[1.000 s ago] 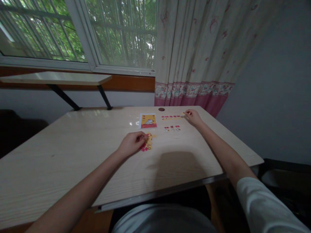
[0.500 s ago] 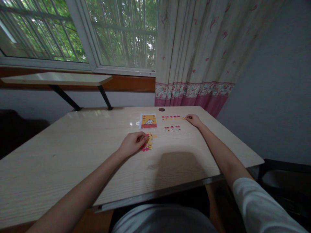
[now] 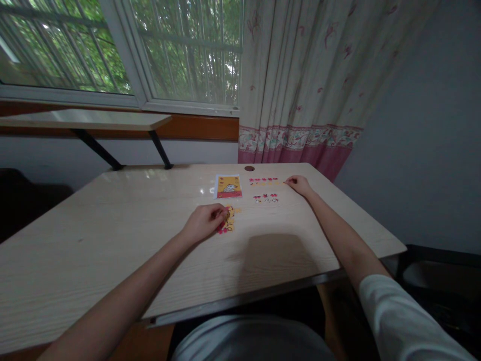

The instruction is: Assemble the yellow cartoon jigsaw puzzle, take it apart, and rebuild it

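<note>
My left hand is closed at the left edge of a partly joined jigsaw puzzle in yellow and red. A reddish puzzle piece shows at its pinched fingertips. Farther off, my right hand pinches a small yellow puzzle piece at the right end of a row of yellow pieces. Just behind that row lies a row of red pieces. Closer to me are a few red pieces and white-and-black pieces. A picture card with a white animal on yellow and red lies behind the joined puzzle.
The pale wooden desk has a round cable hole at its back edge. A raised shelf on dark legs stands at the back left. The curtain hangs behind the desk, and a dark chair is at the right.
The view has shifted very slightly. Both hands stay at nearly the same places, the left by the joined puzzle and the right at the end of the yellow row.
</note>
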The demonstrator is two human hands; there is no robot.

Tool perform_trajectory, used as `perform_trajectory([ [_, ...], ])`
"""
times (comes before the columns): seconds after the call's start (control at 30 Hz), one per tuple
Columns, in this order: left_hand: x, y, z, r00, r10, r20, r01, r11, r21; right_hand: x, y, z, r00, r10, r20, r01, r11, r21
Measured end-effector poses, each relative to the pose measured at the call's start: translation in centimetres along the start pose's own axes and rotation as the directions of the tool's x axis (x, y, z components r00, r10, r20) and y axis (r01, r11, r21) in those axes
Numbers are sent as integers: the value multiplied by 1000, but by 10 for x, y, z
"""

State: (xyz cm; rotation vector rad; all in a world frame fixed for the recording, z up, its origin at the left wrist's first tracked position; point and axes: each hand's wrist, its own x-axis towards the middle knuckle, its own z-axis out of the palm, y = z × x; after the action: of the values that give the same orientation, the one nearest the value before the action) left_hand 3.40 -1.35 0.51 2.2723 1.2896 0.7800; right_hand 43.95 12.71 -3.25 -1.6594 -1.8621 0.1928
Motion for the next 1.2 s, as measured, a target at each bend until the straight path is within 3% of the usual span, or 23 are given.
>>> perform_trajectory([
  [0.4, 0, 3, -1, 1000, -9, -5, 9, 1000, 22, -1, -4, 0, 999, 3, -45, -6, 999, -51],
  [0.5, 0, -1, -4, 1000, -4, -9, 4, 999, 54, -4, -17, 0, 997, -30, -75, 26, 998, -64],
  [0.6, 1, -3, -6, 1000, 4, 10, -5, 990, 143, -10, -46, 3, 983, -154, -97, 146, 985, -88],
  [0.7, -1, -2, -7, 998, 35, 56, -48, 969, 241, -25, -89, 10, 932, -361, -36, 358, 931, -72],
  [0.77, -2, 1, -6, 991, 90, 103, -117, 950, 291, -41, -121, 17, 873, -483, 61, 485, 875, -4],
  [0.93, -5, 5, -6, 960, 188, 206, -254, 897, 363, -86, -184, 32, 648, -718, 254, 689, 695, 205],
  [1.0, -5, 5, -6, 954, 203, 221, -275, 889, 366, -99, -196, 36, 597, -744, 300, 706, 665, 244],
  [1.07, -5, 5, -7, 950, 210, 230, -283, 890, 358, -107, -202, 38, 590, -738, 328, 698, 670, 252],
  [1.2, -4, 4, -8, 942, 219, 253, -296, 900, 321, -113, -203, 42, 623, -706, 338, 670, 704, 237],
])
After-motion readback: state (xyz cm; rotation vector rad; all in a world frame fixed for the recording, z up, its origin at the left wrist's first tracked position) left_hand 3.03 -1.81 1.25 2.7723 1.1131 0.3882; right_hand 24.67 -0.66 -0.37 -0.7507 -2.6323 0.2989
